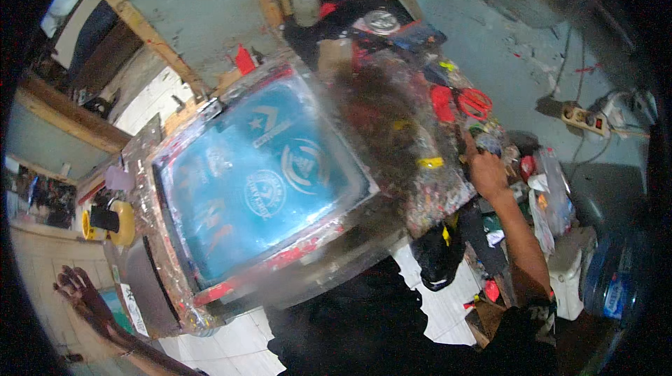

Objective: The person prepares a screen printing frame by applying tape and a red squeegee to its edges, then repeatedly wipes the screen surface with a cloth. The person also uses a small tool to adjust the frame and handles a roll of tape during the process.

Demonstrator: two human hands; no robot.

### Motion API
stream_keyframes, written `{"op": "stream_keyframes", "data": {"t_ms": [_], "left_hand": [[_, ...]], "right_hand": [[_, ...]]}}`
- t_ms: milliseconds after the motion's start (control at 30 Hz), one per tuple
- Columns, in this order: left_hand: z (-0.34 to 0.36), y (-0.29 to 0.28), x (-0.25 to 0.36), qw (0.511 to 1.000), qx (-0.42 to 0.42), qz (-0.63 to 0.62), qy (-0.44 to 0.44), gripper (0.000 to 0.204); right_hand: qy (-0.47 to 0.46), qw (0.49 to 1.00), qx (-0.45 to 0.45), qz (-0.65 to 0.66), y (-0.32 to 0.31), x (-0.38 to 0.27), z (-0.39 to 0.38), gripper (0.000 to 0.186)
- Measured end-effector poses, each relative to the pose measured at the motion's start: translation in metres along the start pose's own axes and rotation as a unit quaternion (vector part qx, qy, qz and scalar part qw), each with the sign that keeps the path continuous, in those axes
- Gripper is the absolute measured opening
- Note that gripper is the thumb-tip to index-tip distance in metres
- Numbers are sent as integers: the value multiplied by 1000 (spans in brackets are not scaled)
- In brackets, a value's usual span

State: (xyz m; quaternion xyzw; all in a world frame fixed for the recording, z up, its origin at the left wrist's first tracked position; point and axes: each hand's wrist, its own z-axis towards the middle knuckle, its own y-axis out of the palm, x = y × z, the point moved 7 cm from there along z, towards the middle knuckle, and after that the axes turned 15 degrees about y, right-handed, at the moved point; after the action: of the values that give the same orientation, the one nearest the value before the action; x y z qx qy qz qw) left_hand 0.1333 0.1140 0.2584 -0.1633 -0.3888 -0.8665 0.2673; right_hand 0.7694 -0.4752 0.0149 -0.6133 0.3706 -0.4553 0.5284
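A screen-printing frame (280, 258) with blue mesh lies tilted across the bench in front of me, pale designs showing in the mesh. My left hand (78, 291) is raised off to the far left, clear of the frame, its fingers spread and holding nothing. Over the cluttered right end of the bench, my right hand (488, 172) has its fingers curled beside a small round container (488, 142). What lies within those fingers is blurred and partly hidden. Red-handled scissors (475, 104) lie just beyond that hand.
A yellow-and-black object (120, 222) stands left of the frame. A power strip (584, 118) is at the right wall. Plastic bags (553, 197) and a large blue water bottle (614, 281) stand at the right. A metal clamp (210, 108) sits at the frame's far edge.
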Motion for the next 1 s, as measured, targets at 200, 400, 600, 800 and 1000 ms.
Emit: {"op": "stream_keyframes", "data": {"t_ms": [200,400,600,800,1000], "left_hand": [[-25,94,0,916,-264,-216,-211,39],[-20,84,-36,914,-147,-305,-225,37],[-10,80,-36,897,-17,-375,-233,36],[61,29,-40,966,-220,71,-114,40],[61,50,-166,916,-112,373,-93,40]], "right_hand": [[-101,968,206,98,-141,-37,-79,74],[-373,854,132,339,-251,-141,-205,50],[-456,764,60,452,-231,-163,-217,32],[-447,656,-20,607,-220,-168,-213,16],[-46,598,-313,736,-101,-197,-206,17]]}}
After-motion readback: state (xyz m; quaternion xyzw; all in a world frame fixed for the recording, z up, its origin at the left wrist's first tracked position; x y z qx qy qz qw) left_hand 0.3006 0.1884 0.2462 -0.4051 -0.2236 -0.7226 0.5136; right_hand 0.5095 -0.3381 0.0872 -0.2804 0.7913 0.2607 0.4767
